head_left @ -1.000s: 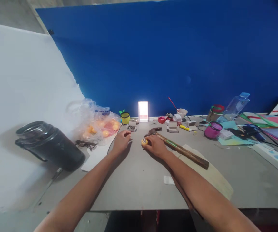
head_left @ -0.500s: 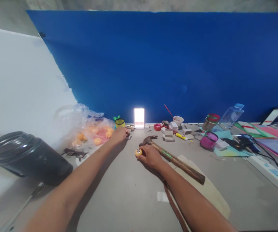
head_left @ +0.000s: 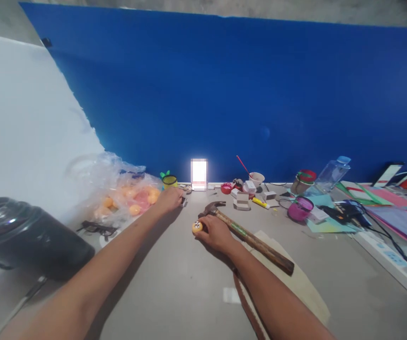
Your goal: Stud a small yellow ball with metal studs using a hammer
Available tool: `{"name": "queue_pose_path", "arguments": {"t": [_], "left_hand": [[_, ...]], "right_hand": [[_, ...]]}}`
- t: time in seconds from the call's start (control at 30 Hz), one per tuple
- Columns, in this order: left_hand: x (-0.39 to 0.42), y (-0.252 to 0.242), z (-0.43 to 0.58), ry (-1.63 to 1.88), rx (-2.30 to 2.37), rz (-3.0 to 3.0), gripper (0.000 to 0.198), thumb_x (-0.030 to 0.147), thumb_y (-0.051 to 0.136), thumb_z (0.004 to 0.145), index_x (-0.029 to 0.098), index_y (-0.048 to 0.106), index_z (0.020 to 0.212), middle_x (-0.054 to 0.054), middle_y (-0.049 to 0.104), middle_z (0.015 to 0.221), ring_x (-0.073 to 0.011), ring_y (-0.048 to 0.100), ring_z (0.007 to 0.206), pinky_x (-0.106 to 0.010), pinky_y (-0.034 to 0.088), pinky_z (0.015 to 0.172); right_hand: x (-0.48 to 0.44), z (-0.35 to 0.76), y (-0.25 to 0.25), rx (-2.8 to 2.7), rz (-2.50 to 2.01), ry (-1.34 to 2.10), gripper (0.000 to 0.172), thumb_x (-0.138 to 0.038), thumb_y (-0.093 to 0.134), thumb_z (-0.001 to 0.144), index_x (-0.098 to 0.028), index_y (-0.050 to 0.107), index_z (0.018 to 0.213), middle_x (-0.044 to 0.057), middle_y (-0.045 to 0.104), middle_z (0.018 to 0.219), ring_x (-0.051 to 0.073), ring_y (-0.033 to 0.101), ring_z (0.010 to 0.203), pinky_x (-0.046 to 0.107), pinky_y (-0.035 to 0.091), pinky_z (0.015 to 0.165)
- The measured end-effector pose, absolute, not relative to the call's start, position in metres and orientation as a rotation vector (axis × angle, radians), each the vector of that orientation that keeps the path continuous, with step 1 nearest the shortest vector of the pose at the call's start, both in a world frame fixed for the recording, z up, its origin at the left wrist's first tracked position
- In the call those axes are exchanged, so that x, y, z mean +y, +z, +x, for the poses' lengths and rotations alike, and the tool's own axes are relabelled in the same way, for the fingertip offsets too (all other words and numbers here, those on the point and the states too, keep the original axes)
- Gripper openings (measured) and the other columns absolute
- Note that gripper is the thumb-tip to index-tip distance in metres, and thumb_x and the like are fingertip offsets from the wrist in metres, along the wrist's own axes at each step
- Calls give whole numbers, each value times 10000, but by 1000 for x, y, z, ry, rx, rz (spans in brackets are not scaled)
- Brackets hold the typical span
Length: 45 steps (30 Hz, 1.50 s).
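An orange ball (head_left: 197, 228) with silvery dots on its top is held in the fingers of my right hand (head_left: 217, 233), low over the grey table. Just behind that hand lies a claw hammer (head_left: 256, 240), its head close to my knuckles. Farther back, my left hand (head_left: 170, 199) reaches down with its fingers drawn together at a small dark-and-white item (head_left: 183, 201). What that item is does not show clearly. Beside my left forearm sits a clear plastic bag (head_left: 118, 172) with orange balls (head_left: 134, 209) in it.
A dark tumbler (head_left: 35, 241) lies at the left, near a pair of glasses (head_left: 99, 228). A bright phone-like screen (head_left: 199, 174) stands at the back. Small white boxes (head_left: 241, 200), a yellow tube (head_left: 260, 203), a pink pot (head_left: 300, 208) and a power strip (head_left: 387, 255) fill the right side.
The view has shifted slightly, so everything sits a little farther left in the picture. Both hands keep about the same places, and the ball stays in my right hand.
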<state>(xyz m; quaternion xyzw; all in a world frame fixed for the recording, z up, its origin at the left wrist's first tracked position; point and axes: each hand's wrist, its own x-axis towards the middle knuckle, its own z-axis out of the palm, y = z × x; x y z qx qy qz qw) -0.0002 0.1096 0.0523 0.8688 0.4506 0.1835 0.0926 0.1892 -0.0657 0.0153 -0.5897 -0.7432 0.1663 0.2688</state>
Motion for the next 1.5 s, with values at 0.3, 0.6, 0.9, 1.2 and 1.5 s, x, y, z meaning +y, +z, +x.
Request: {"name": "queue_pose_path", "arguments": {"t": [0.3,0.6,0.9,1.2,1.5], "left_hand": [[67,60,-20,862,1268,2154,60,199,633,742,192,608,688,-6,628,657,-169,569,635,-284,401,632],[-13,44,-22,883,1099,1394,212,347,804,677,174,724,771,-23,672,701,-105,493,556,-240,399,534],[-27,41,-9,886,1055,1248,229,303,832,637,156,733,783,-8,617,649,-102,510,561,-235,417,548],[-26,45,-12,974,1104,1170,223,304,815,628,167,674,733,19,565,591,-91,475,508,-229,359,510],[-54,57,4,837,1110,1418,302,359,827,672,181,646,835,-16,677,677,-152,587,545,-257,408,506]], "right_hand": [[-66,190,11,-1990,-1562,439,133,-275,755,842,-186,707,928,28,664,895,179,569,849,286,338,741],[-67,192,13,-2030,-1568,437,208,-317,744,874,-190,726,1037,53,699,947,209,592,907,302,381,783],[-69,195,13,-2035,-1593,446,380,-368,747,882,-182,702,1210,52,685,954,206,595,868,309,412,774],[-66,195,10,-1899,-1531,447,244,-259,709,892,-174,731,1120,80,752,992,229,663,927,351,480,867],[-74,180,23,-1649,-1196,755,118,-279,719,869,-206,798,917,48,775,902,194,692,822,300,520,774]]}}
